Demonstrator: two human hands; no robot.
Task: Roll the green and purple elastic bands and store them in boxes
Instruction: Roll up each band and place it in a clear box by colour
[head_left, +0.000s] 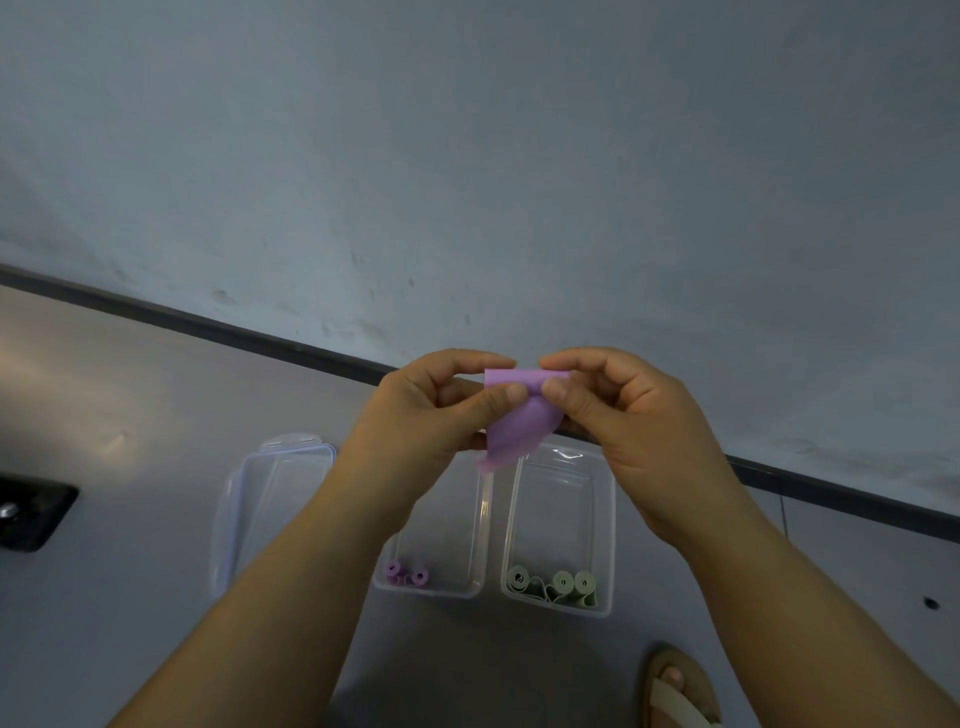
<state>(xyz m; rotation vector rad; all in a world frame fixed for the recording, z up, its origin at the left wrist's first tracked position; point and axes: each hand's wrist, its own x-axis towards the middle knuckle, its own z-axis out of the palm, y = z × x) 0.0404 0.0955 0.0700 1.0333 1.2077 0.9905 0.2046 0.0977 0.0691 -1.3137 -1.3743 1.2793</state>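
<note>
Two clear boxes sit side by side on the floor (130, 597), apparently one per colour. Above them your left hand (415, 410) and right hand (634, 415) pinch the top edge of the purple band (519, 423), fingers (511, 392) closed on it, likely to start a tight roll. Purple rolls (406, 574) lie in the left box (452, 530), green rolls (553, 584) in the right box (563, 514).

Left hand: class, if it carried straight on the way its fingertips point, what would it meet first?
The left hand points across the purple band it pinches, towards the right hand. It would probably meet the right hand's fingertips first; their depth is hard to judge.
</note>
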